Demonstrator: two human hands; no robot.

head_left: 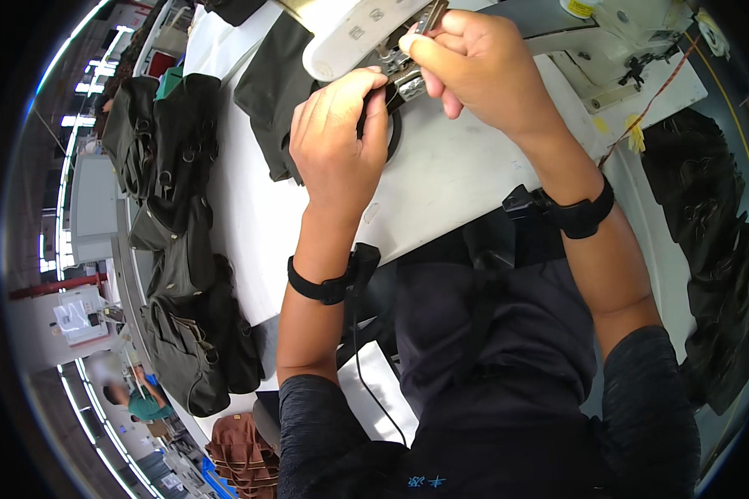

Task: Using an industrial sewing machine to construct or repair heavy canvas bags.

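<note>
At the top middle is a white sewing machine (354, 37) with metal parts about its needle. My left hand (337, 133) is closed beside the needle area, its fingers and thumb round the edge of a dark fabric piece (266, 96). Below its thumb a black strap loop (396, 137) shows in part. My right hand (495, 71) is closed in a pinch just right of the machine's head, close to a metal part (431, 15). Whatever sits between its fingertips is hidden or too small to make out.
Dark bags (183, 341) lie in a row along the left of the white table (449, 179). More dark pieces (699, 200) hang at the right. Brown bags (243, 453) are stacked at the lower left. A second machine (607, 75) stands at the upper right. Another person (146, 399) is far left.
</note>
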